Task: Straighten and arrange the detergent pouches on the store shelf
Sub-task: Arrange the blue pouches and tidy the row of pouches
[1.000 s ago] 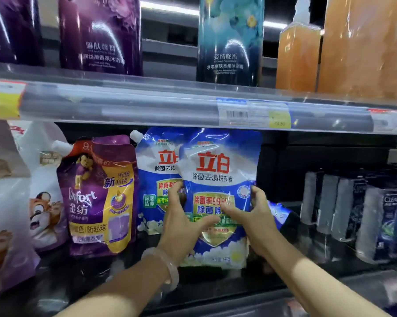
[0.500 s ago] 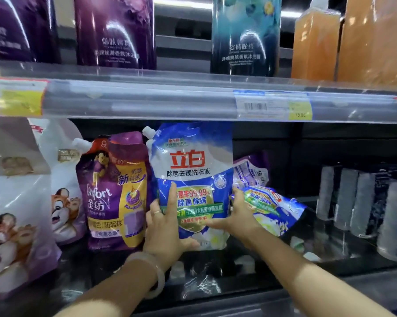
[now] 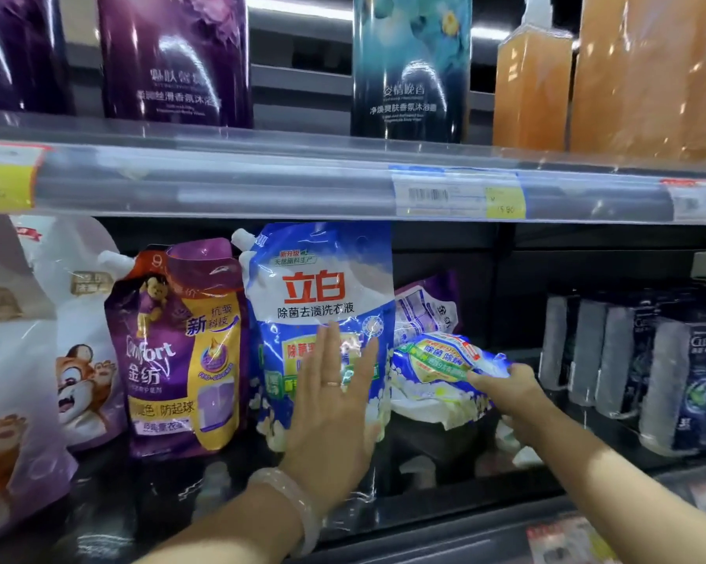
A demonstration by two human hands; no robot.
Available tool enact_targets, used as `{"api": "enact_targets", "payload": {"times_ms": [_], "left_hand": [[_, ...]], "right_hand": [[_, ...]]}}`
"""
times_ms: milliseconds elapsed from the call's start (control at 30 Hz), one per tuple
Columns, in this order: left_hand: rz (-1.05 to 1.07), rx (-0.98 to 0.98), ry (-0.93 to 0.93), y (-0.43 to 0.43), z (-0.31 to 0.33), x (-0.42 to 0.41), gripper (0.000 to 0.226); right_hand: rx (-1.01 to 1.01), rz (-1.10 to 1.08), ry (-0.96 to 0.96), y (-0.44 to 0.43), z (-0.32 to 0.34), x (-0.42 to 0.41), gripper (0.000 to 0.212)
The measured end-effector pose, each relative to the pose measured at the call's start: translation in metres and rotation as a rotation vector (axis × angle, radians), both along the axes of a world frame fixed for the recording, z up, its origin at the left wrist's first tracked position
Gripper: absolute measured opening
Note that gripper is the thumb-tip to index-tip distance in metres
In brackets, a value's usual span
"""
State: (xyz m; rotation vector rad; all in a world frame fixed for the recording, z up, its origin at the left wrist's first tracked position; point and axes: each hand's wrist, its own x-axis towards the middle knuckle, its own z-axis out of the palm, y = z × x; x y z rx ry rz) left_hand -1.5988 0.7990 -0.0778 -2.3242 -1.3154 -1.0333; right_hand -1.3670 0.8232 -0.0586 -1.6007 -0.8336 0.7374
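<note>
A blue and white detergent pouch (image 3: 319, 287) with red characters stands upright on the lower shelf, another like it right behind. My left hand (image 3: 335, 405) lies flat and open against its front. To its right a second blue pouch (image 3: 437, 360) lies toppled on its side. My right hand (image 3: 502, 380) grips that fallen pouch at its right end. A purple pouch (image 3: 424, 307) leans at the back behind the fallen one.
A purple Comfort softener pouch (image 3: 176, 348) stands left of the blue pouch, with white tiger-print pouches (image 3: 78, 360) further left. Dark shampoo bottles (image 3: 644, 360) line the right. The upper shelf rail (image 3: 262, 185) with price tags hangs just above.
My left hand has opened from gripping the upright pouch to lying flat on its front. My right hand has left that pouch and moved right onto the fallen pouch.
</note>
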Motion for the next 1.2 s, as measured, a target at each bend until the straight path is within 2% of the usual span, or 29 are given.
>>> {"api": "enact_targets", "payload": {"times_ms": [33,67,133,300,400,600,667,733,833,933,1000,1067,1133,1200], "left_hand": [[-0.115,-0.095,-0.019,-0.002,0.002,0.011,0.1],[-0.22,-0.27,-0.059,-0.005,0.004,0.022,0.09],[-0.279,-0.477,-0.075,-0.001,0.004,0.041,0.079],[-0.301,-0.67,-0.084,0.012,0.007,0.077,0.073],[-0.288,-0.717,-0.048,0.016,0.004,0.084,0.069],[-0.291,-0.709,-0.045,0.017,0.003,0.083,0.061],[-0.303,-0.667,-0.038,0.01,0.004,0.084,0.057],[-0.337,-0.626,-0.026,0.0,0.004,0.089,0.056],[-0.368,-0.556,-0.014,-0.017,0.015,0.098,0.058],[-0.38,-0.495,-0.199,-0.009,0.033,0.102,0.052],[-0.311,-0.451,-0.299,0.012,0.039,0.102,0.042],[-0.211,-0.473,-0.219,0.03,0.041,0.103,0.041],[-0.118,-0.571,-0.067,0.043,0.037,0.107,0.056],[-0.08,-0.748,0.011,0.05,0.034,0.114,0.073]], "right_hand": [[-0.034,0.017,0.116,0.002,0.001,0.005,0.052],[-0.059,0.047,0.212,0.004,0.002,0.008,0.048],[-0.094,0.098,0.341,0.008,0.008,0.011,0.036],[-0.137,0.135,0.442,0.016,0.015,0.018,0.029],[-0.118,0.142,0.524,0.022,0.01,0.016,0.025],[-0.13,0.153,0.323,0.039,-0.002,0.01,0.018],[-0.151,0.162,0.316,0.035,0.0,0.016,0.011],[-0.188,0.181,0.3,0.024,0.0,0.027,0.014],[-0.212,0.239,0.274,0.0,0.002,0.045,0.003],[-0.237,0.272,0.189,-0.027,0.003,0.059,0.009],[-0.244,0.309,0.197,-0.04,0.003,0.068,0.009],[-0.29,0.321,0.178,-0.047,0.003,0.072,0.006],[-0.282,0.327,0.139,-0.047,0.0,0.072,0.01],[-0.192,0.308,0.157,-0.045,-0.001,0.064,0.015]]}}
